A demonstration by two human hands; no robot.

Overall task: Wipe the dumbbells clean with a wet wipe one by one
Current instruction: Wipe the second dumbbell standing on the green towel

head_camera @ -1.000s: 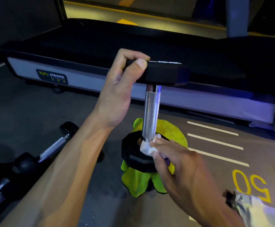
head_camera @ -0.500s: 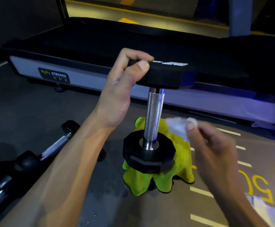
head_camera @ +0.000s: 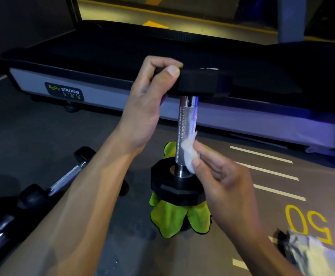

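**Wiping the handle of the upright dumbbell**

I have one dumbbell standing on end on the gym floor, its lower black head resting on a crumpled green cloth. My left hand grips the rim of the upper head, thumb on the near edge and fingers curled over the top, keeping the bar vertical. My right hand pinches a small white wet wipe between thumb and fingertips and presses it against the right side of the knurled steel handle, low down, just above the lower head. My two hands are apart, one at each end of the handle.

To my left, near the left edge of the floor in view, two more dumbbells lie on their sides, partly behind my left forearm. Beyond the upright dumbbell a treadmill runs across the floor, its side rail labelled "BODY STRONG". White lines and a yellow "50" are painted on the floor to my right, and a crinkled silvery packet lies at the lower right corner.
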